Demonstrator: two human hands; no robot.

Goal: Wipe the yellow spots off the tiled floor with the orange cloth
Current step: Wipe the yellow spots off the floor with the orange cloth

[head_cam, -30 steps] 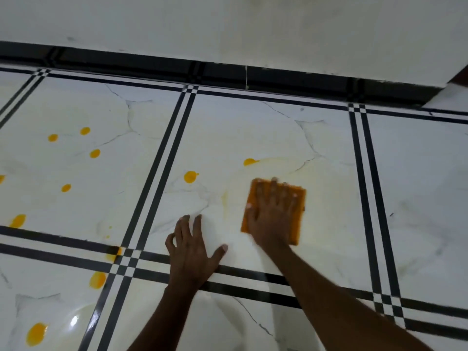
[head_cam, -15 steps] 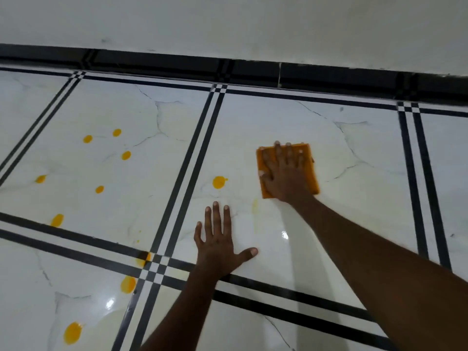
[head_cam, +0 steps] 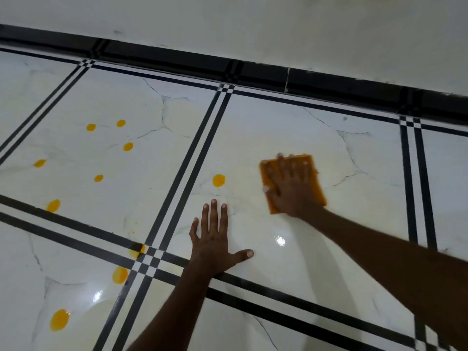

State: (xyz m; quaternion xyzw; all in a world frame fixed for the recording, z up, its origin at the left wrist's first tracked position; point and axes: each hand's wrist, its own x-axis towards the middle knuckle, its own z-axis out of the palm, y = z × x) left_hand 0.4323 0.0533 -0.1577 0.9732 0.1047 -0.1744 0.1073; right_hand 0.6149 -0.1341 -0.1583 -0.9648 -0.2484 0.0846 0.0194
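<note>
Orange cloth [head_cam: 315, 171] lies flat on the tiled floor [head_cam: 278, 127] under the right hand [head_cam: 291, 188], whose straight, spread fingers press it down; nothing is gripped. The left hand [head_cam: 215, 244] rests just beside it, palm down and fingers splayed, bracing on the same tile. The nearest yellow spot [head_cam: 218, 180] sits between the cloth and the black double stripe [head_cam: 192, 158], near the left fingertips. To do this stroke well, I would keep the palm flat with even weight and sweep leftward over that spot, lifting the smear rather than spreading it. More spots [head_cam: 128, 146] wait on the tile beyond the stripe, and larger ones [head_cam: 59, 319] lie nearer the person.
</note>
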